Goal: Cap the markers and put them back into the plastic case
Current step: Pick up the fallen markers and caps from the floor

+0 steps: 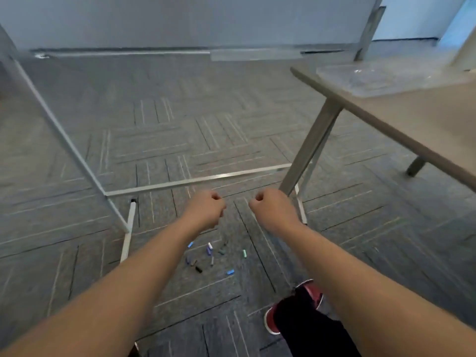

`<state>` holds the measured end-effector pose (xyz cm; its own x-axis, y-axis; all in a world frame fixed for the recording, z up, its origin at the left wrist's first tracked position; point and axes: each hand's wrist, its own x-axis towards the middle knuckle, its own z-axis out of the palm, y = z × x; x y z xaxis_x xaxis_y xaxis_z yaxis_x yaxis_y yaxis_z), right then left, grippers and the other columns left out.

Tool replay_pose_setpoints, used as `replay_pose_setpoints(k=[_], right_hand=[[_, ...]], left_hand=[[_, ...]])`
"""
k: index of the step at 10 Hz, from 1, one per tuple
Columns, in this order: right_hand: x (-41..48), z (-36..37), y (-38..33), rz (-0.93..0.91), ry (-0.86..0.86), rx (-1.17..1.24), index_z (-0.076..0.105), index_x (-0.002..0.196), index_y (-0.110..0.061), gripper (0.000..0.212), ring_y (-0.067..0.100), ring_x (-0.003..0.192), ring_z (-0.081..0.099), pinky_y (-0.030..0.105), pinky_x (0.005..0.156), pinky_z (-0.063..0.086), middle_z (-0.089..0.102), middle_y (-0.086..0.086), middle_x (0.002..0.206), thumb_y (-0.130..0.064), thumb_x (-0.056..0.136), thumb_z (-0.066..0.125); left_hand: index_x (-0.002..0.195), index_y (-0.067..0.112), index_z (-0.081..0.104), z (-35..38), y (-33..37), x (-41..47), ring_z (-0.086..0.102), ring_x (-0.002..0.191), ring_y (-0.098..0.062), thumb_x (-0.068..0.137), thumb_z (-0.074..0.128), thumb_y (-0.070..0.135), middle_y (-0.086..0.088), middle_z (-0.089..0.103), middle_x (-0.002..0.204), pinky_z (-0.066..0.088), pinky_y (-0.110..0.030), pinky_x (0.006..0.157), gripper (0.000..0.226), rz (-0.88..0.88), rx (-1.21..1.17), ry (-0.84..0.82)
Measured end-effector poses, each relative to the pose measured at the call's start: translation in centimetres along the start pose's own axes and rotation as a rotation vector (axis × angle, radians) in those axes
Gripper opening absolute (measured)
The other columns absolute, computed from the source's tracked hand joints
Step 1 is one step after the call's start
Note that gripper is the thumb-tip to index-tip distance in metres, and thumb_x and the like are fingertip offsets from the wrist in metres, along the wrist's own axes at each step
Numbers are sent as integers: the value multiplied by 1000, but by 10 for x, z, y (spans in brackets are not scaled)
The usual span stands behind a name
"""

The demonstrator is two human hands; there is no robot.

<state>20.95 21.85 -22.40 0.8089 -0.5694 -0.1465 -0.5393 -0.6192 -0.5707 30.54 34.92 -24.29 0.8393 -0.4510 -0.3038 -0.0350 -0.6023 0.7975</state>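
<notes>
Two bare arms reach out from the bottom, and the left hand (206, 210) and right hand (273, 210) sit side by side with fingers curled into fists, backs up, so I cannot tell if they hold anything. Little coloured marker bits (211, 256) lie scattered on the carpet (154, 150) at 6 o'clock from the hands, near a red shoe (311, 292), likely dropped there. The clear plastic case (373, 78) waits on the table (425, 119) at 2 o'clock, well apart, so picking up probably comes first.
</notes>
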Motion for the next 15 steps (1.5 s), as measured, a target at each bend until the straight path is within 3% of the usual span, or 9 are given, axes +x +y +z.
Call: replay_pose_setpoints(k=[3, 4, 5, 7, 8, 10, 12, 14, 15], right_hand=[[80, 203, 77, 166, -295, 11, 41, 62, -12, 32, 19, 48, 38, 24, 46, 28, 42, 3, 54, -19, 92, 50], [104, 254, 107, 243, -348, -16, 55, 73, -9, 23, 21, 57, 50, 27, 52, 38, 54, 4, 64, -22, 92, 51], [123, 302, 140, 277, -410, -57, 65, 95, -8, 23, 23, 73, 55, 29, 65, 44, 60, 5, 82, -26, 93, 51], [152, 369, 191, 260, -524, -223, 62, 113, -9, 24, 32, 102, 62, 34, 77, 48, 64, 14, 110, -15, 97, 46], [160, 390, 203, 234, -576, -309, 59, 119, -16, 30, 31, 102, 62, 39, 85, 54, 59, 11, 119, -8, 92, 51], [168, 420, 208, 245, -636, -435, 51, 129, -21, 42, 32, 103, 61, 40, 75, 53, 36, 13, 143, -2, 91, 54], [169, 432, 210, 106, -570, -585, 46, 132, -15, 39, 30, 98, 62, 36, 66, 43, 46, 13, 129, -6, 95, 50], [172, 429, 215, -16, -569, -574, 53, 126, -11, 39, 29, 111, 53, 38, 79, 49, 49, 10, 126, -3, 89, 59], [174, 423, 216, 26, -527, -478, 53, 123, -7, 36, 27, 104, 60, 34, 76, 49, 50, 10, 126, 2, 89, 58]], left_hand=[[61, 12, 58, 53, -183, 102, 64, 59, -29, 88, 54, 9, -18, 67, 65, 56, -41, 64, 27, -203, 103, -60], [60, 10, 58, 77, -228, 133, 69, 68, -33, 83, 50, 11, -18, 71, 73, 57, -38, 66, 25, -250, 203, -110], [69, 10, 64, 102, -263, 162, 70, 73, -33, 82, 46, 12, -12, 73, 76, 60, -48, 72, 22, -328, 214, -135], [88, 6, 67, 150, -319, 212, 65, 74, -27, 93, 50, 19, -10, 69, 80, 50, -32, 65, 22, -411, 330, -175], [86, 3, 61, 174, -337, 228, 56, 71, -26, 98, 47, 19, -8, 58, 74, 39, -32, 59, 24, -449, 429, -170], [100, 5, 66, 207, -360, 251, 64, 81, -27, 97, 54, 35, -8, 65, 87, 41, -31, 56, 32, -452, 616, -144], [100, 9, 65, 224, -362, 256, 52, 69, -20, 96, 57, 39, -2, 55, 79, 38, -31, 54, 31, -376, 832, -106], [103, 12, 65, 227, -361, 259, 54, 71, -21, 97, 55, 22, -4, 58, 85, 41, -32, 56, 15, -335, 911, -149], [97, 11, 60, 226, -355, 256, 54, 72, -22, 97, 54, 25, -3, 53, 79, 42, -33, 58, 15, -316, 796, -156]])
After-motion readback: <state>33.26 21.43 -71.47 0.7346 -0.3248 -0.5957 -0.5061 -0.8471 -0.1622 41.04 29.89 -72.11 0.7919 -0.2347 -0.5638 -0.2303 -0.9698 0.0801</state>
